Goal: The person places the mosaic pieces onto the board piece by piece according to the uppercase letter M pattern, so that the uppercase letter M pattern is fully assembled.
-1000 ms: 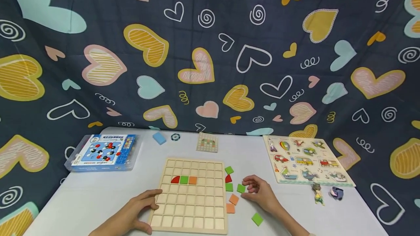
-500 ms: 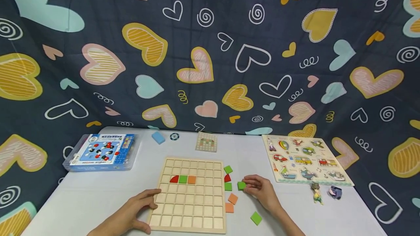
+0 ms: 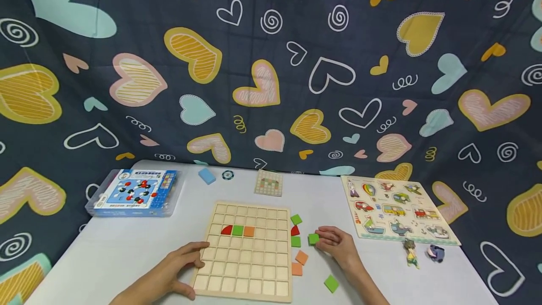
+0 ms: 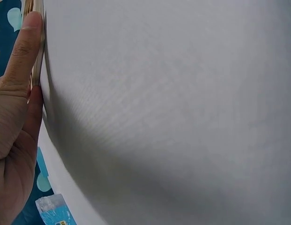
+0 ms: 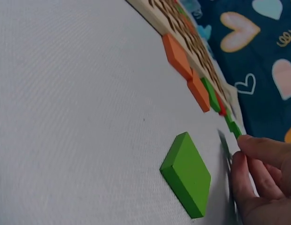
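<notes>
My left hand [image 3: 179, 267] rests against the left edge of a wooden grid board [image 3: 245, 269], thumb near its front corner. In the left wrist view, the extended thumb [image 4: 26, 49] touches the board's side. My right hand [image 3: 338, 247] pinches a green square tile [image 3: 313, 239] by its right side, just off the table to the right of the board. On the board, a red quarter-round tile [image 3: 227, 230], a green tile [image 3: 238, 231] and an orange tile [image 3: 249, 232] sit side by side in one row.
Loose tiles lie right of the board: another red quarter-round [image 3: 295, 230], orange squares [image 3: 301, 257] and a green square [image 3: 331, 283]. Behind stand a small pattern card [image 3: 268, 183], a blue block [image 3: 207, 176] and a boxed set [image 3: 133, 194]. A vehicle puzzle [image 3: 394, 208] and figurines [image 3: 410, 253] are right.
The right thumb and fingers have closed on the green square tile and tipped it up off the table. My left hand stays at the board's edge.
</notes>
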Motion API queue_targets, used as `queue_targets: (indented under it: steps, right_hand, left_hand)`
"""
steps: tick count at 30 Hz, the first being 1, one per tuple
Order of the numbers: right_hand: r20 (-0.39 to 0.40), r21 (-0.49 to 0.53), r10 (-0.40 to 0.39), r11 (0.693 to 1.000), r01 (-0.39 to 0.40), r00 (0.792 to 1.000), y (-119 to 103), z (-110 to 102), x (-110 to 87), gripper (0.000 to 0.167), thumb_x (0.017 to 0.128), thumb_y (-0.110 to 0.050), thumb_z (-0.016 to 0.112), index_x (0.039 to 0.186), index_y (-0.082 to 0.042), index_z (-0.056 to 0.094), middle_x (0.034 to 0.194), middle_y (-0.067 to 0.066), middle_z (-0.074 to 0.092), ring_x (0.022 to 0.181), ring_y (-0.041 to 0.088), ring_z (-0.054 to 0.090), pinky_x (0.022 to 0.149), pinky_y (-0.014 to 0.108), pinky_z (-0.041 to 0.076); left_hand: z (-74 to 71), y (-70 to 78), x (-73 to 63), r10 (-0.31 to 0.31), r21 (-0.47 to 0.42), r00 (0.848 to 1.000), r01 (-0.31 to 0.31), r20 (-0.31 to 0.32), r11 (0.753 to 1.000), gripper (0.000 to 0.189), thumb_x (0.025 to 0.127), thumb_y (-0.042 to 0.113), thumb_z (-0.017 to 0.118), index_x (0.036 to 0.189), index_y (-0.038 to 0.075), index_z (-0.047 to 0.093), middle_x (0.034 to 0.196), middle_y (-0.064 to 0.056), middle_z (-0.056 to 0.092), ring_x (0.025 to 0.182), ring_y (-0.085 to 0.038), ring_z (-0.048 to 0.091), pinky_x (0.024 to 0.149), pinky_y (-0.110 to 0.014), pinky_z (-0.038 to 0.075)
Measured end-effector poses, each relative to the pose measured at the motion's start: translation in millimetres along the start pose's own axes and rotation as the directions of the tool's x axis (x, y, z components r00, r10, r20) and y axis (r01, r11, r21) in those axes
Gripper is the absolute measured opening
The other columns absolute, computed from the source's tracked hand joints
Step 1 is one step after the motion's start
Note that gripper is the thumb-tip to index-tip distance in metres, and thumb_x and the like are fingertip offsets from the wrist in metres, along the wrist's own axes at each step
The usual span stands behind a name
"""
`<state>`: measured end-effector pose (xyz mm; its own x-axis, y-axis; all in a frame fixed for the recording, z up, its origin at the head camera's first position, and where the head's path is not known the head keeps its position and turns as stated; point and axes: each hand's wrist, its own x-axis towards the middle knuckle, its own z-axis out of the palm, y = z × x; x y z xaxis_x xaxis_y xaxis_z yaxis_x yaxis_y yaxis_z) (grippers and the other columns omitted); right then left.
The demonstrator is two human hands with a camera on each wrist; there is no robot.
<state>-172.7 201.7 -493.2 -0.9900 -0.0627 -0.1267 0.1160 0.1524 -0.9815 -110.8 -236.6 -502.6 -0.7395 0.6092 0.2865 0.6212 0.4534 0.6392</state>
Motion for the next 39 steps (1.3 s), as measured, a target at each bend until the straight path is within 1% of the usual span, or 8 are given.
queue_targets:
  steps: [3, 10, 16, 18, 26, 30, 32, 39]
  right_hand:
    - [-0.019, 0.028, 0.020, 0.999, -0.020, 1.000, -1.1, -0.6, -1.4, 0.045, 0.082, 0.008, 0.068, 0.123, 0.013, 0.052, 0.116, 0.025, 0.064, 0.095, 0.019, 0.067, 0.078, 0.024, 0.054]
    - [0.005, 0.070, 0.041, 0.997, -0.041, 0.999, -4.4, 2.1, -1.3, 0.047, 0.082, 0.004, 0.070, 0.125, 0.012, 0.051, 0.119, 0.023, 0.063, 0.099, 0.019, 0.066, 0.081, 0.025, 0.053]
    - [0.016, 0.114, 0.041, 0.993, -0.043, 0.999, -6.8, 10.0, 2.0, 0.048, 0.082, 0.005, 0.070, 0.125, 0.013, 0.050, 0.117, 0.023, 0.064, 0.094, 0.016, 0.068, 0.081, 0.027, 0.054]
    - [0.018, 0.116, 0.033, 0.993, -0.035, 0.999, -7.5, 12.5, 3.3, 0.048, 0.082, 0.005, 0.070, 0.124, 0.014, 0.050, 0.117, 0.024, 0.064, 0.093, 0.016, 0.068, 0.080, 0.027, 0.054]
    - [0.028, 0.113, 0.000, 0.994, -0.003, 1.000, -6.3, 21.7, 8.1, 0.045, 0.081, 0.007, 0.070, 0.122, 0.015, 0.052, 0.116, 0.024, 0.064, 0.096, 0.016, 0.067, 0.080, 0.024, 0.053]
    - [0.036, 0.132, -0.022, 0.991, 0.017, 0.999, -7.1, 27.9, 11.3, 0.045, 0.080, 0.009, 0.070, 0.121, 0.016, 0.052, 0.116, 0.026, 0.063, 0.095, 0.015, 0.068, 0.080, 0.024, 0.053]
    - [0.043, 0.130, -0.040, 0.991, 0.034, 0.998, -8.1, 31.3, 12.7, 0.045, 0.081, 0.009, 0.069, 0.121, 0.016, 0.051, 0.116, 0.027, 0.063, 0.096, 0.018, 0.068, 0.080, 0.024, 0.053]
    - [0.075, 0.114, -0.062, 0.992, 0.054, 0.995, -13.9, 47.6, 15.7, 0.045, 0.080, 0.009, 0.069, 0.121, 0.017, 0.051, 0.115, 0.027, 0.063, 0.100, 0.027, 0.066, 0.079, 0.023, 0.053]
  left_hand:
    - [-0.9, 1.1, 3.2, -0.014, -0.001, 1.000, 0.014, 0.014, 1.000, 0.040, 0.068, 0.042, 0.076, 0.099, 0.023, 0.060, 0.133, -0.023, 0.050, 0.122, -0.023, 0.049, 0.097, -0.018, 0.039]
    - [-2.0, 2.6, 2.8, -0.054, -0.009, 0.997, 0.055, 0.052, 0.998, 0.039, 0.069, 0.044, 0.075, 0.100, 0.025, 0.059, 0.135, -0.022, 0.048, 0.120, -0.029, 0.049, 0.096, -0.019, 0.040]
    - [-2.7, 2.6, 1.3, -0.055, -0.004, 0.997, 0.055, 0.050, 0.998, 0.040, 0.069, 0.045, 0.075, 0.100, 0.025, 0.059, 0.134, -0.021, 0.048, 0.121, -0.028, 0.049, 0.096, -0.019, 0.040]
    - [-2.3, 2.6, 1.6, -0.047, -0.001, 0.998, 0.047, 0.043, 0.999, 0.040, 0.069, 0.045, 0.075, 0.100, 0.025, 0.059, 0.134, -0.022, 0.049, 0.120, -0.028, 0.049, 0.096, -0.019, 0.041]
    - [-1.7, 4.3, 3.7, -0.052, -0.008, 0.997, 0.053, 0.050, 0.999, 0.040, 0.070, 0.045, 0.074, 0.100, 0.024, 0.058, 0.135, -0.021, 0.048, 0.118, -0.032, 0.049, 0.096, -0.019, 0.040]
    - [-1.6, 3.5, 5.2, -0.050, -0.006, 0.998, 0.050, 0.050, 0.999, 0.039, 0.070, 0.045, 0.074, 0.100, 0.024, 0.059, 0.135, -0.021, 0.048, 0.118, -0.032, 0.049, 0.096, -0.020, 0.040]
    - [-1.4, 2.7, 5.4, -0.049, -0.006, 0.998, 0.050, 0.049, 0.999, 0.039, 0.070, 0.044, 0.075, 0.100, 0.024, 0.059, 0.135, -0.021, 0.048, 0.118, -0.032, 0.050, 0.096, -0.020, 0.041]
    - [-0.5, 0.7, 4.1, -0.047, 0.000, 0.997, 0.047, 0.053, 0.999, 0.039, 0.069, 0.043, 0.076, 0.099, 0.025, 0.060, 0.133, -0.023, 0.049, 0.118, -0.030, 0.050, 0.095, -0.021, 0.042]
